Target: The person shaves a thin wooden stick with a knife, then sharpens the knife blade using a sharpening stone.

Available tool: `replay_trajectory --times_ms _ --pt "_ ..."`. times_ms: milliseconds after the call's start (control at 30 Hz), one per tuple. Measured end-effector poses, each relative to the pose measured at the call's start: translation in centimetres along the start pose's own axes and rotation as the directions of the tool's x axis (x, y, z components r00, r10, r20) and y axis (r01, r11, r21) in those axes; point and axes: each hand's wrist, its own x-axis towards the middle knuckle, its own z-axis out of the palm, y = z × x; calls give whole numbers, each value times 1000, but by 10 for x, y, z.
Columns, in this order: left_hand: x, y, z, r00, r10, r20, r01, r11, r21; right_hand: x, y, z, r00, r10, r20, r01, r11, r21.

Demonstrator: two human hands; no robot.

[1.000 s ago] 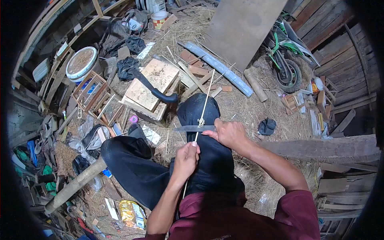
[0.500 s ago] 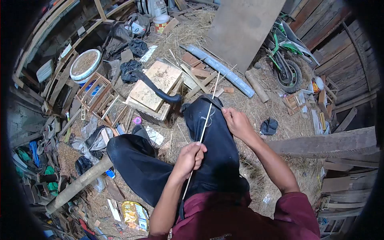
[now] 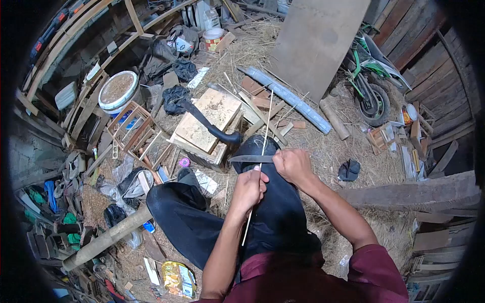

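My left hand (image 3: pixel 247 191) is closed around a thin pale stick (image 3: pixel 268 121), which slants over my right thigh. A curl of shaving hangs by the stick above the knee. My right hand (image 3: pixel 294 165) grips a knife (image 3: pixel 248 158), its handle hidden in my fist. The dark blade points left, lying across the stick just above my left fingertips. Beyond my knees, a large blade with a curved black handle (image 3: pixel 222 135) rests on a wooden box (image 3: pixel 209 118) strewn with shavings.
A thick wooden beam (image 3: pixel 411 193) juts in from the right and a round pole (image 3: pixel 108 237) lies at left. A dirt bike (image 3: pixel 371 96), a leaning board (image 3: pixel 318 45), a bucket (image 3: pixel 118 91) and a small wooden frame (image 3: pixel 132 126) stand around the straw-covered floor.
My right hand has moved slightly down, and the knife now lies level across the stick nearer my left hand. The stick stands slightly more upright. The whole view has shifted a little.
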Motion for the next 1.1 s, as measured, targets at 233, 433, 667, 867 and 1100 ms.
replay_trajectory --times_ms 233,433,667,867,1100 --pt "2 -31 -4 954 288 -79 -248 912 326 7 -2 -5 995 30 97 -22 996 -81" --pt "-15 -17 13 887 426 -178 -267 787 557 4 1 -12 996 9 87 0 995 -98" --pt "-9 -19 16 888 438 -142 -302 787 537 -2 6 -11 997 -22 70 30 992 -123" --pt "-25 -25 19 884 435 -172 -280 787 550 -6 2 -14 997 0 73 10 990 -140" --pt "-81 -42 12 961 215 -173 -95 846 525 -2 25 -13 997 65 -30 -68 990 -123"
